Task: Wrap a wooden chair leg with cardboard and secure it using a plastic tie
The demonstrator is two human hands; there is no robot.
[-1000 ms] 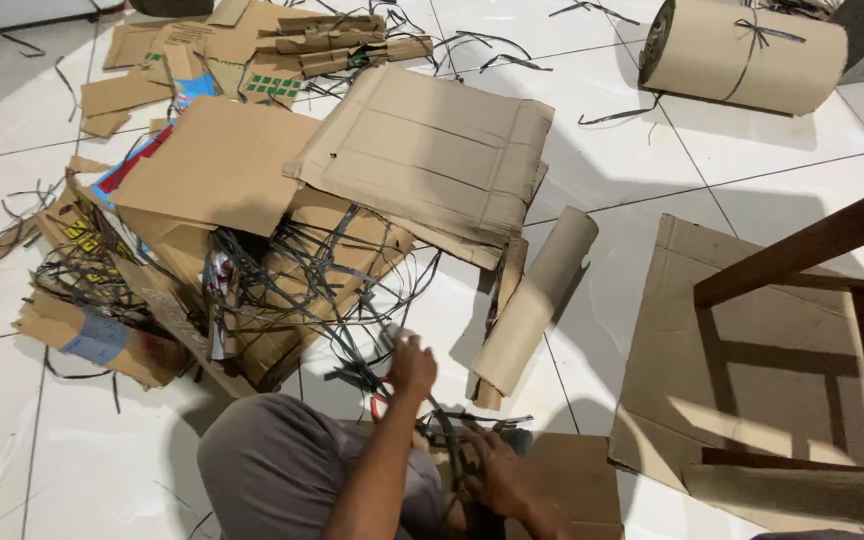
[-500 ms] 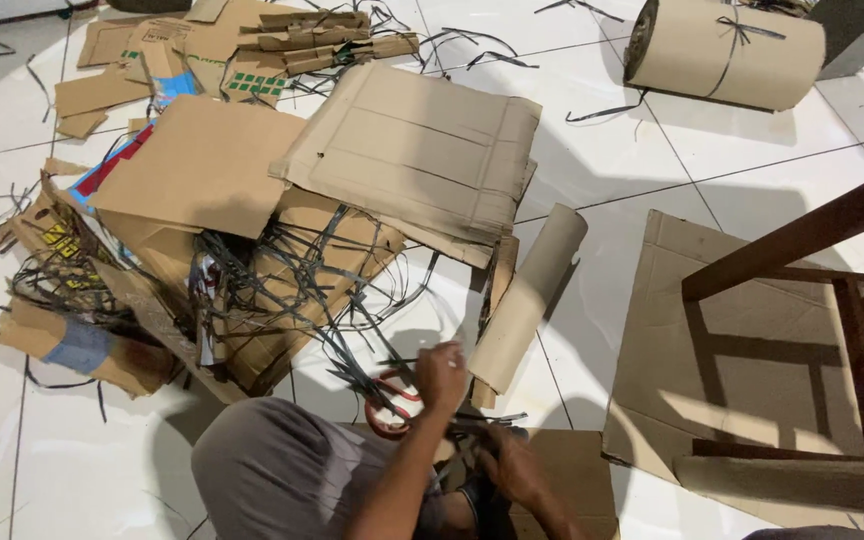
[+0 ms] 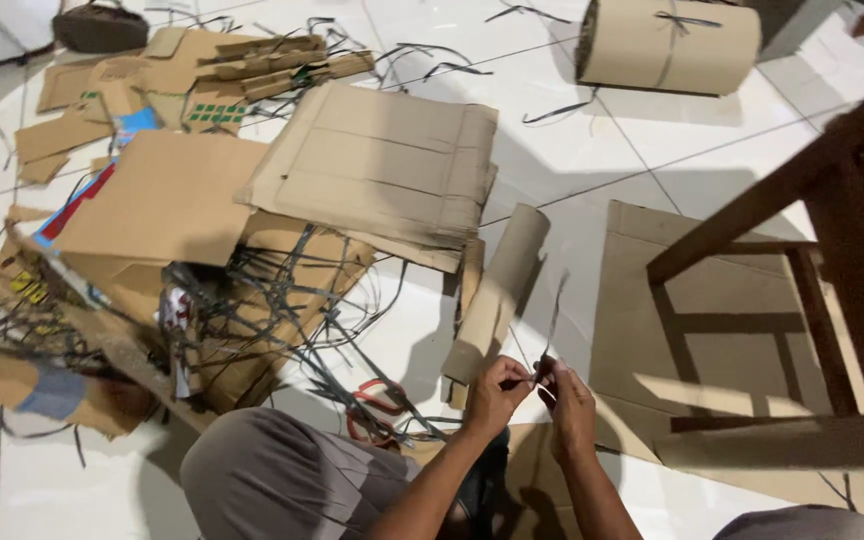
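Two hands meet low in the centre of the frame, the left hand and right hand both pinched shut on a thin dark strap that rises above them. Red-handled scissors lie on the floor to their left, among loose straps. A rolled cardboard tube lies just above the hands.

White glossy floor tiles are reflecting bright light, with dark grout lines crossing them. A dark wooden chair frame is standing at the right, casting barred shadows (sharp-edged ones) over a flat cardboard sheet. A cardboard roll is lying beyond.
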